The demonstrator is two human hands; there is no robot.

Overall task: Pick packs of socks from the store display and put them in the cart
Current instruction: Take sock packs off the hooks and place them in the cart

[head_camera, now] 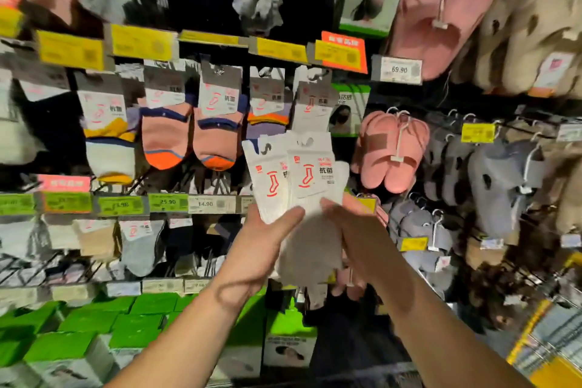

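Two white sock packs (pixel 293 173) gripped from below, left hand (pixel 261 249) thumb across front. Right hand (pixel 356 230) fingers curled on right pack's edge. Pink slippers (pixel 393 151) hanging right of hands.

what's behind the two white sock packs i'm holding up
Behind the white sock packs held by the left hand and right hand: above them, another hanging sock pack; beside them, the price tag rail. Whatever lies directly behind them is covered.

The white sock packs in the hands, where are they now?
The white sock packs are centre frame in the head view, held by the left hand and right hand, left of the pink slippers.
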